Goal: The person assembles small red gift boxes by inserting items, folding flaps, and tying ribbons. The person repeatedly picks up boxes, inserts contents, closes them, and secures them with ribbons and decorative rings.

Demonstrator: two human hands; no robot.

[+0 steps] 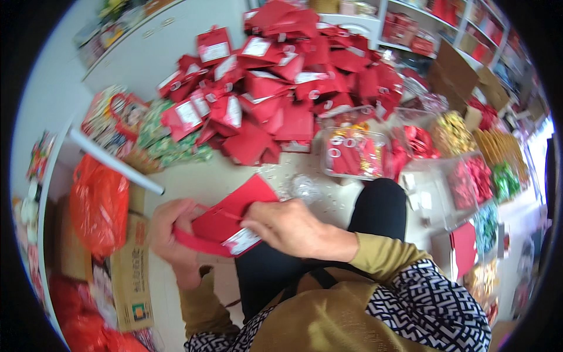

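Over my lap, a red paper gift bag (235, 198) is held tilted between both hands. My left hand (169, 231) grips its left end, with fingers wrapped around the edge. My right hand (294, 229) has its fingers bent against the bag's right side, where a thin red ribbon or cord (226, 214) runs across the face. A white printed label (242, 241) shows near the lower edge. What lies under my right fingertips is hidden. Past my hands rises a large heap of similar red bags (294, 119), many bearing white labels.
A clear plastic tub (356, 154) of red and gold pieces sits beyond my knee. More clear bins (462, 185) with coloured filler stand to the right. An orange plastic bag (100, 204), a cardboard box (132, 273) and a slanted white leg (118, 163) are at left.
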